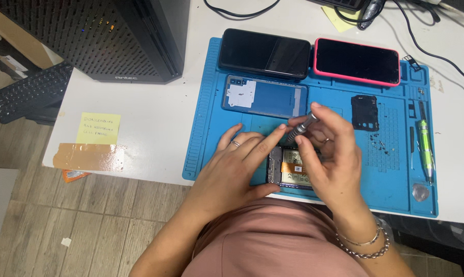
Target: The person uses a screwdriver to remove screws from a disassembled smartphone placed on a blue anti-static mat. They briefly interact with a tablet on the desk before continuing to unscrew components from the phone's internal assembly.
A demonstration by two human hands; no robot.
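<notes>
An opened phone (288, 172) lies on the blue work mat (391, 179) near the table's front edge, its battery and an orange flex cable showing. My left hand (237, 164) rests on the phone's left side, thumb under its lower edge, forefinger stretched toward the tool. My right hand (329, 154) holds a grey metal screwdriver (301, 128) tilted down toward the phone's upper part. The tool's tip is hidden behind my fingers.
On the mat lie a blue phone back cover (265, 96), a black phone (265, 53), a pink-cased phone (356, 60), a small black plate (364, 112), several tiny screws and a green screwdriver (425, 149). A black computer tower (103, 36), keyboard (32, 92) and yellow note (98, 128) stand left.
</notes>
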